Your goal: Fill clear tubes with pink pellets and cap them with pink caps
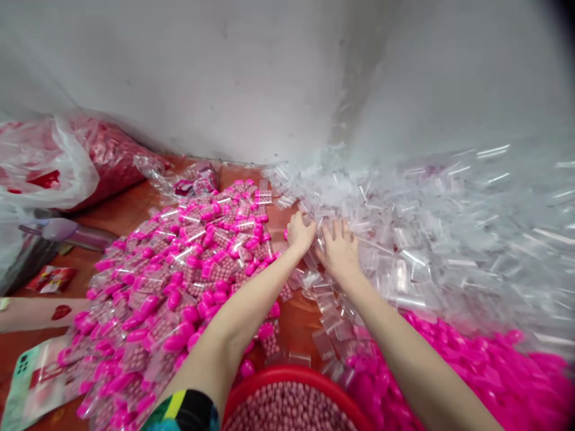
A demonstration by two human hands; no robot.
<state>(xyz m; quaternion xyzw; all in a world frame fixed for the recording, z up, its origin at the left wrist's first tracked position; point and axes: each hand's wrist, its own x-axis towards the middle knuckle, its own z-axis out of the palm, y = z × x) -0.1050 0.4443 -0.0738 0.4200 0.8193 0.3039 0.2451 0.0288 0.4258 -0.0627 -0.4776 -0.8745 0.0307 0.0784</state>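
Observation:
My left hand [300, 232] has its fingers curled at the near edge of a heap of clear plastic containers [395, 233]. Whatever it grips, if anything, is hidden. Right beside it, my right hand [340, 246] rests palm down on the clear containers, fingers apart. To the left spreads a large pile of filled containers [193, 257] with bright pink caps and small pinkish beads inside. Below my hands, a red basin [287, 373] holds many loose pinkish beads [290, 407]. Loose pink caps [476, 359] lie heaped at the lower right.
A white wall [251, 78] rises behind the heaps. At the left are a plastic bag with red contents [112, 155], a purple umbrella-like object [76, 232], a small red packet [51, 279] and a pale green and white packet [36, 383] on the reddish floor [296, 323].

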